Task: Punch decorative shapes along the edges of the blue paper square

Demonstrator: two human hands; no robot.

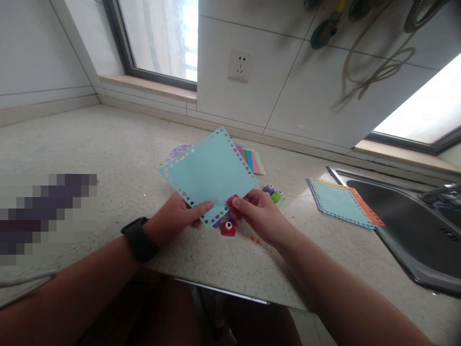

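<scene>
A light blue paper square [211, 173] with punched stars and hearts along its edges is held just above the speckled counter [108, 154]. My left hand [178, 216] pinches its near corner, thumb on top. My right hand [257, 214] is closed on a small red punch [232, 201] clamped over the paper's lower edge. A second red punch [228, 228] lies on the counter below the paper, between my hands. A black watch [139, 238] is on my left wrist.
Purple [268, 189] and green [277, 196] punches sit right of my hand. Coloured paper sheets [254, 161] lie behind the blue square; a stack of punched sheets [342, 202] lies by the steel sink [414, 216]. Paper bits dot the counter. A wall socket [239, 65] is above.
</scene>
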